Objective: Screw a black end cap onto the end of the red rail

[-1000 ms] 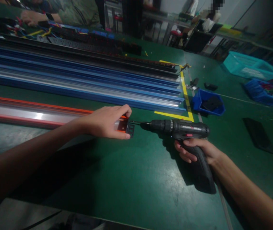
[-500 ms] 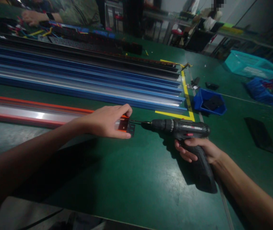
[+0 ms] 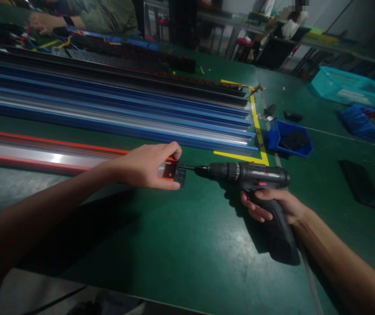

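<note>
My left hand [image 3: 144, 166] is closed over the right end of a long orange-edged metal profile [image 3: 56, 156], thumb and fingers on opposite sides. A black end cap [image 3: 180, 175] with small slots sits at that end, just past my fingertips. In my right hand [image 3: 273, 205] is a black cordless drill [image 3: 256, 175], its handle wrapped by my fingers. The drill lies level, pointing left, and its long thin bit [image 3: 189, 166] reaches the upper part of the end cap. Whether the bit sits in a screw is too small to tell.
Several blue profiles [image 3: 125, 116] lie behind, with black profiles [image 3: 141, 78] beyond them. Yellow tape [image 3: 256, 127] marks their right end. To the right are a blue bin [image 3: 292, 140], a black flat piece [image 3: 360, 183] and a teal basket [image 3: 348, 87]. A co-worker's hand [image 3: 43, 22] is across the table.
Hardly anything differs. The view has shifted very slightly, while my left hand stays on the profile end and the drill keeps its bit at the end cap.
</note>
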The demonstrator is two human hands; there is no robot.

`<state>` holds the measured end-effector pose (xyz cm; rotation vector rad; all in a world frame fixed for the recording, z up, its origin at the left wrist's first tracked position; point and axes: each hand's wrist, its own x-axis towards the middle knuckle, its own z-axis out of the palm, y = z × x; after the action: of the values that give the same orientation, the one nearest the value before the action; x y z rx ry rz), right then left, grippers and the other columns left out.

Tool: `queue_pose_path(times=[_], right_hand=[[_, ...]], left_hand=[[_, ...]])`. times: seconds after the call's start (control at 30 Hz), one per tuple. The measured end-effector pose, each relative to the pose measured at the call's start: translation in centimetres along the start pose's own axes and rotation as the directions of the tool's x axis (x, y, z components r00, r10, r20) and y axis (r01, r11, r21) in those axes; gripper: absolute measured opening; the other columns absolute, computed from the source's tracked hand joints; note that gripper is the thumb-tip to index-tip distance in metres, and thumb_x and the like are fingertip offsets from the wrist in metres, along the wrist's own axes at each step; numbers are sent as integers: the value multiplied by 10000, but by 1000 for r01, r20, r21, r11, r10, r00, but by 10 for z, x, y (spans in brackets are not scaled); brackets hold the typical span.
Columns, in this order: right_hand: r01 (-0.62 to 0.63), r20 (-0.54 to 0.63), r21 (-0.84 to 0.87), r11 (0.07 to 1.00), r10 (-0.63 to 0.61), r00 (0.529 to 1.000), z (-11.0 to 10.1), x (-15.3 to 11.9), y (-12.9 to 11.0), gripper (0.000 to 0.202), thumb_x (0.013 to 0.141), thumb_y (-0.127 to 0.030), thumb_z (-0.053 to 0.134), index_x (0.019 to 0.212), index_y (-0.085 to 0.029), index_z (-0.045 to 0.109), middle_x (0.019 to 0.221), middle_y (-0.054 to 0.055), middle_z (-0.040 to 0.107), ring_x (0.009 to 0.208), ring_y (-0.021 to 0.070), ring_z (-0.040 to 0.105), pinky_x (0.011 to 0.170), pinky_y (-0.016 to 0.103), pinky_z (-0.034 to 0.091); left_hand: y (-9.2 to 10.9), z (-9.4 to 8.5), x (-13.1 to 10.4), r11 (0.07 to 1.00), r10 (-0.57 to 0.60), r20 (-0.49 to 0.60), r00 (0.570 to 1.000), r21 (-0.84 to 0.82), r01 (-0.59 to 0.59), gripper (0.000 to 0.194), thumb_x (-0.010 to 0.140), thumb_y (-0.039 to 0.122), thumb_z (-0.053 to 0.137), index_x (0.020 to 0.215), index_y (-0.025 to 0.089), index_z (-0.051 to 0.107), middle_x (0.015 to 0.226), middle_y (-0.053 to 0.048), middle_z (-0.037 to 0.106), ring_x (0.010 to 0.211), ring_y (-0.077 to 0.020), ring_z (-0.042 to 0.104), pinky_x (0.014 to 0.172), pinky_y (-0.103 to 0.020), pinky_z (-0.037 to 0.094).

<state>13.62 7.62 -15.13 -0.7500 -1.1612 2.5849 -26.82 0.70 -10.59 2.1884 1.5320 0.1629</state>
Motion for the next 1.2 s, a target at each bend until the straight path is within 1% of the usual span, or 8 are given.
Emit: queue_pose_path(times=[0.33,0.6,0.77,0.97,1.2], right_hand=[[-6,16,3,1000,6,1000,-3,1,0,242,955,-290,792,1084,-85,806,854,63,736,480,64,554,582,232,613],[-6,8,-5,1000,6,1000,-3,1,0,236,956,-297,795,1074,-93,812,842,57,736,464,57,536,567,223,600],[6,24,-5,1000,-5,1000,-2,2,-1,244,960,-293,789,1078,-80,813,841,59,732,473,51,542,565,212,600],[9,-10,-14,1000,-9,1000,1,1,0,236,966,-295,770,1068,-87,818,830,59,722,466,61,525,562,219,580],[4,-3,-20,1000,-4,1000,1,1,-1,233,962,-285,764,1071,-87,821,832,52,719,476,54,515,561,218,559]], left_hand=[[2,-1,1,1000,-1,4,1000,2,1,642,824,725,717,1205,251,511,1134,-62,702,954,-263,680,801,-328,423],[1,-1,1,1000,-7,-1,1000,3,7,637,819,721,728,1200,259,509,1134,-61,710,945,-266,682,789,-325,422],[2,-1,1,1000,9,-5,1000,-1,-9,634,824,711,730,1204,252,513,1129,-62,710,939,-261,681,781,-318,420],[1,-1,1,1000,-2,0,1000,2,2,637,826,721,732,1202,258,509,1128,-53,704,936,-259,673,780,-322,414],[1,0,1,1000,-2,-3,1000,-1,2,633,826,709,742,1201,260,501,1123,-44,696,940,-257,665,789,-321,409]])
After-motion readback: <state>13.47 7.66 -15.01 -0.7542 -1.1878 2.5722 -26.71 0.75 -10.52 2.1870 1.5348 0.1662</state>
